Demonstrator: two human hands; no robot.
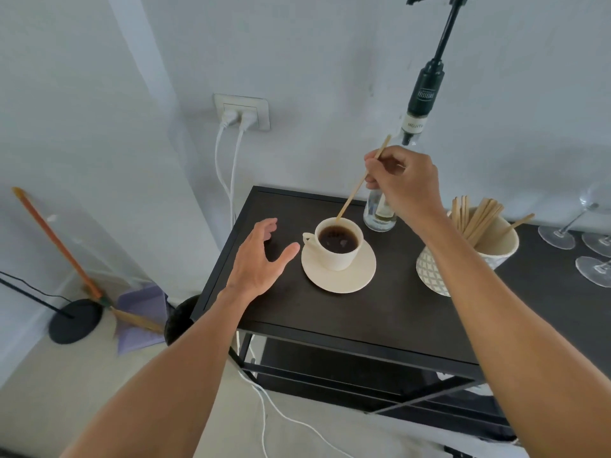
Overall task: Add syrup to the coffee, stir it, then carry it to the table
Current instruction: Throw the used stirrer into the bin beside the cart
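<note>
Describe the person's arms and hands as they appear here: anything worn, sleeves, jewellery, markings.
Both forearms are bare right up to the bottom edge of the picture; no sleeve or cuff shows. The left hand and right hand wear no gloves, and no ring, watch, bracelet or bandage is visible on either. No tattoos or other markings can be made out.

A pale grey-blue wall (pixel 330 61) fills the far side, with a white double socket (pixel 243 112) holding two plugs whose cables (pixel 228 166) drop behind a dark shelf unit (pixel 380 319). On the beige floor (pixel 82 375) to the left stand a round black lamp base (pixel 75 320), an orange-handled broom (pixel 56 242) and a lilac dustpan (pixel 142 315).
</note>
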